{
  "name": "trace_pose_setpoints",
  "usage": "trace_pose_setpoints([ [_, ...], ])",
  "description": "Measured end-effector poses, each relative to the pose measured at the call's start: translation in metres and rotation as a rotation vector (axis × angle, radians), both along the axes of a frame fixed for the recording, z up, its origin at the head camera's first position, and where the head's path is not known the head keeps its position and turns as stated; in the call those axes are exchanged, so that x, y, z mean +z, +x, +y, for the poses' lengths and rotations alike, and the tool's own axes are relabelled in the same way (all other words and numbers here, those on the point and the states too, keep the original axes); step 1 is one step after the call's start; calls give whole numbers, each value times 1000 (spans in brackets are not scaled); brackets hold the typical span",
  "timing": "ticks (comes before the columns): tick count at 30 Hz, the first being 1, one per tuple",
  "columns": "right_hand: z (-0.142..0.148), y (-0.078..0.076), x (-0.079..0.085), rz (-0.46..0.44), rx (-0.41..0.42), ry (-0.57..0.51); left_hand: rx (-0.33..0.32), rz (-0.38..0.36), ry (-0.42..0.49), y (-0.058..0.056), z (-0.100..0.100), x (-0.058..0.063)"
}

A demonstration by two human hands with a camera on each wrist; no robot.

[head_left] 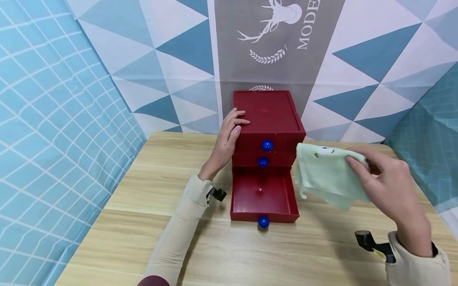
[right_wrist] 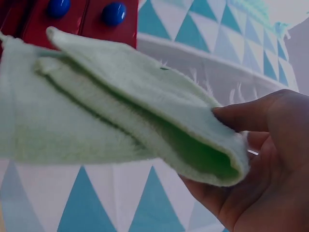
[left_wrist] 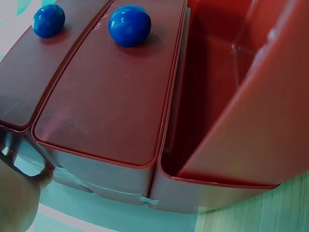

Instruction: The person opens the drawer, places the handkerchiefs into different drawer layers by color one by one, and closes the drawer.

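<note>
A small red drawer cabinet [head_left: 266, 113] with round blue knobs stands on the table against the wall. Its bottom drawer [head_left: 262, 194] is pulled out, and nothing lies inside; the upper drawers are closed. My left hand [head_left: 227, 137] rests on the cabinet's top left edge, fingers over the top; in the left wrist view only part of that hand [left_wrist: 19, 195] shows. To the right of the cabinet, my right hand [head_left: 388, 182] pinches a folded pale green towel [head_left: 325, 174] between thumb and fingers. The towel [right_wrist: 120, 87] hangs in the air, folded layers visible in the right wrist view.
The light wooden table [head_left: 171, 194] extends around the cabinet. Behind stands a wall cover [head_left: 193, 47] of blue, white and grey triangles with a deer print. A blue gridded sheet [head_left: 53, 119] hangs at the left. Black camera mounts sit at both wrists.
</note>
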State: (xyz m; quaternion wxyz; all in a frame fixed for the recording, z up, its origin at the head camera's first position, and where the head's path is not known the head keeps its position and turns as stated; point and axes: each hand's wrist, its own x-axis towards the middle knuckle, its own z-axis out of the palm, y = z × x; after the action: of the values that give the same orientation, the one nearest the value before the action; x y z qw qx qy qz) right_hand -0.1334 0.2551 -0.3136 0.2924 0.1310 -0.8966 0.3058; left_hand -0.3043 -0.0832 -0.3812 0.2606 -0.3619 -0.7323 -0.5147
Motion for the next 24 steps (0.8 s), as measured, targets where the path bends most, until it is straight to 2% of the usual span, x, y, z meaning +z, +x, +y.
trace_pose_setpoints([
  [8,-28,11,0,111,126,-6,0,-10,-3,2,0,1],
  [13,-45,11,-7,160,214,-20,-4,5,-1,1,-1,1],
  [17,-56,7,-14,157,273,-42,-13,14,9,0,0,0],
  [24,-73,-1,-26,93,352,-96,0,7,-6,1,0,0],
])
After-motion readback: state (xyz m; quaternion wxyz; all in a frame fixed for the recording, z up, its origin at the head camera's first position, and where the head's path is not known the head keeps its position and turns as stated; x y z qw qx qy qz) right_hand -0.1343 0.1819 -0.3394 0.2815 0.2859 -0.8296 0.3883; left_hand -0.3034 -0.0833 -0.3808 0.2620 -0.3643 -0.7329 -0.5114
